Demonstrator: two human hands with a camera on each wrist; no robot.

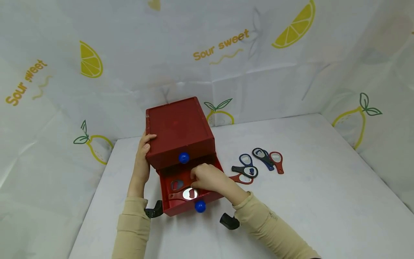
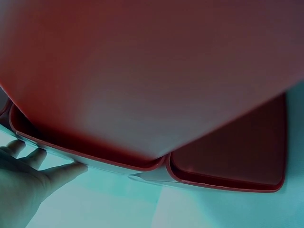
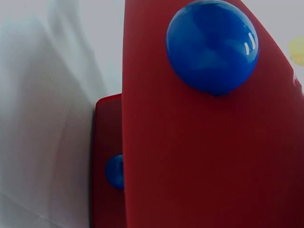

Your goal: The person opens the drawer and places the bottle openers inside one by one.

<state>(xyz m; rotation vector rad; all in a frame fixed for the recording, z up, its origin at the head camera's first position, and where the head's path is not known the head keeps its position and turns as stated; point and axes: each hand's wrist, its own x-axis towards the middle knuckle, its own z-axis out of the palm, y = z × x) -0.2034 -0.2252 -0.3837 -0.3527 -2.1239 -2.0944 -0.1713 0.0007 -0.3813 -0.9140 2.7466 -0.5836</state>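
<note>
Left hand: the left hand (image 1: 141, 162) touches the left side of the red box (image 1: 176, 122); the left wrist view shows its fingers spread.
Right hand: the right hand (image 1: 210, 178) reaches into the lower drawer (image 1: 179, 209) from the right, fingers bent downward — whether they pinch anything, I cannot tell.
Box: it stands on the white table (image 1: 323, 180), lower drawer pulled out toward the near side, a blue knob (image 1: 200, 206) on its front; above, another blue knob (image 1: 184, 158).
Drawer contents: a red opener (image 1: 185, 194) lies by the near wall, a dark opener (image 1: 180, 185) just beyond it — both near the right hand's fingers.
Openers nearer the drawer: blue (image 1: 245, 159), black (image 1: 244, 170) and red (image 1: 243, 178), bunched right of it.
Openers farther right: black (image 1: 260, 154) overlapping blue (image 1: 268, 163), with red (image 1: 276, 162) at their right.
Backdrop: a white sheet (image 1: 129, 32) printed with lemons.
</note>
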